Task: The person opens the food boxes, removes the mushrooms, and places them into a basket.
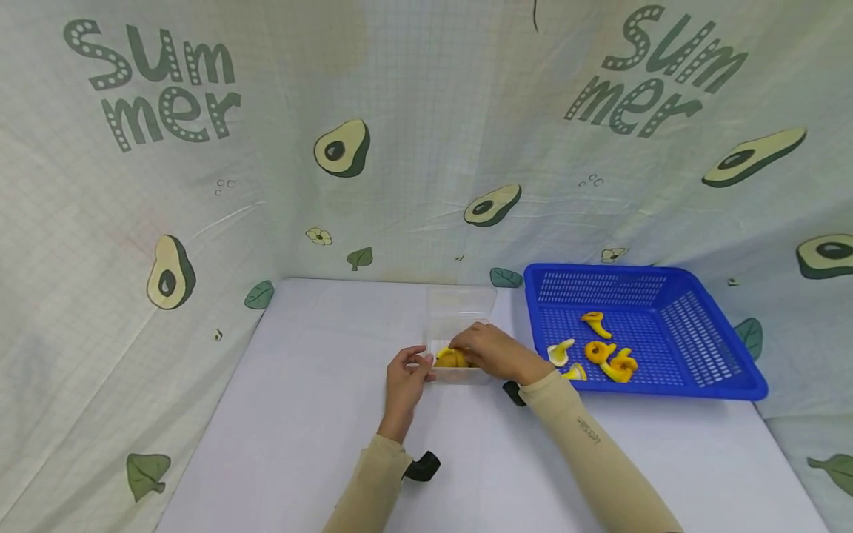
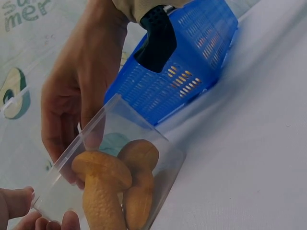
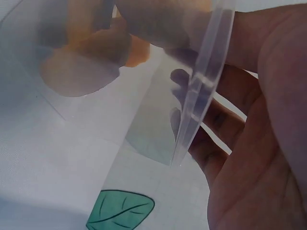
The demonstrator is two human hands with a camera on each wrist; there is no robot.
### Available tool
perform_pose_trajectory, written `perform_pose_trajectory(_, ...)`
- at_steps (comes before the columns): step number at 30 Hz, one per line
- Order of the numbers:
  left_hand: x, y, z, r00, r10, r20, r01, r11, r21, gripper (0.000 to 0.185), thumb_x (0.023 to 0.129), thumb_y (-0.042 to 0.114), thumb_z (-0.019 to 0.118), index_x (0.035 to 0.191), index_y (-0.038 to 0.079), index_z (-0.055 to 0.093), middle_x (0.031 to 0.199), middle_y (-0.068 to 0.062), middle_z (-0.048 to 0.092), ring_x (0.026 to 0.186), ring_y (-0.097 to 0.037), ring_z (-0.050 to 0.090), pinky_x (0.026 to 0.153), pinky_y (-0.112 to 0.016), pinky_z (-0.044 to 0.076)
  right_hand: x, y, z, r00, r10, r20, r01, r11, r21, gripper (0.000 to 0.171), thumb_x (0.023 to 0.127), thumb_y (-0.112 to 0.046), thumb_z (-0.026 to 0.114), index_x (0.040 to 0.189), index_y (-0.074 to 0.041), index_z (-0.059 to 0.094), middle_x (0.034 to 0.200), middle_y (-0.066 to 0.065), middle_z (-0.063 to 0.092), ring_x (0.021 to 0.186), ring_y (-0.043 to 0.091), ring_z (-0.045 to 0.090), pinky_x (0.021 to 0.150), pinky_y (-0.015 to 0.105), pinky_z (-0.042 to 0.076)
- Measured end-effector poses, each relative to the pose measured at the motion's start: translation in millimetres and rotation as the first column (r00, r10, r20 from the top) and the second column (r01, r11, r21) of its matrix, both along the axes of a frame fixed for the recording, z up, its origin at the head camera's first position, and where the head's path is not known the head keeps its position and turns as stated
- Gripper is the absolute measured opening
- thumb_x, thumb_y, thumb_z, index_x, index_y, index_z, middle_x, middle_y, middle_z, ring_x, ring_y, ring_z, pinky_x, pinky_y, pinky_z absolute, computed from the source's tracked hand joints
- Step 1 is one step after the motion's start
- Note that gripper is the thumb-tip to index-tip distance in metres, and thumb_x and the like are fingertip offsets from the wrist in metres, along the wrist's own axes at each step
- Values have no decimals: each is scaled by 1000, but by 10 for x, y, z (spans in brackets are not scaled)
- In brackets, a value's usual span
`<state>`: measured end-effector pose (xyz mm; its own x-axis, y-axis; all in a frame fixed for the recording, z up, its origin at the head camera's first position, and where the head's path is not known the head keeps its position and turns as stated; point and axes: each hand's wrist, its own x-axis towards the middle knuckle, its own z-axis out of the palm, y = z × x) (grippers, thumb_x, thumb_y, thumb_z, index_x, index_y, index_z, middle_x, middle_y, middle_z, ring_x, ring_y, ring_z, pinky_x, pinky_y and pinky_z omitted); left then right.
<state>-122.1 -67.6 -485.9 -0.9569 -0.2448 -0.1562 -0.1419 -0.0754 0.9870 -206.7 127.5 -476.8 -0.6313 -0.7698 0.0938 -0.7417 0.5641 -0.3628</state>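
A clear plastic box point(image 1: 464, 376) with its lid raised at the back stands on the table. Tan-yellow mushrooms point(image 2: 103, 203) lie inside; two show plainly through its wall in the left wrist view. My left hand point(image 1: 403, 381) grips the box's near left corner, thumb and fingers at the rim. From the right, my right hand point(image 1: 494, 350) reaches over the box wall, its curled fingers down among the mushrooms. They appear to pinch a yellow mushroom point(image 1: 443, 353), though the fingertips are partly hidden. Through the clear wall in the right wrist view, orange mushrooms point(image 3: 81, 72) look blurred.
A blue perforated basket point(image 1: 700, 326) stands to the right of the box, with several yellow mushroom-shaped pieces point(image 1: 596, 352) toward its left side. The white table point(image 1: 320, 385) meets a printed cloth point(image 1: 400, 148) at the back.
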Motion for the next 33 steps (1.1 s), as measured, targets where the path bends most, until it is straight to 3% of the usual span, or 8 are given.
perform_pose_trajectory(12,16,4,-15,1000,-5,2,5,1000,-3,28,98,-6,67,124,-17,62,92,-11,59,76,-18,57,71,-32,67,14,41,-17,998,-33,55,35,999,-30,13,94,-8,80,105,-8,73,104,4,74,99,24,63,91,40,60)
perform_pose_trajectory(20,13,-1,-15,1000,-10,0,10,1000,3,29,99,-6,68,124,-18,62,91,-11,59,75,-17,57,72,-33,67,43,76,-57,998,-52,-22,50,996,-70,16,91,-8,82,105,-9,74,102,3,74,98,24,63,89,40,57)
perform_pose_trajectory(33,-4,-11,-19,1000,-17,3,17,1000,0,23,100,-4,67,121,-14,65,93,-11,59,76,-18,57,74,-37,67,136,160,-40,984,-141,-105,124,980,-156,20,91,-8,84,108,-9,74,102,1,73,106,24,63,99,46,56)
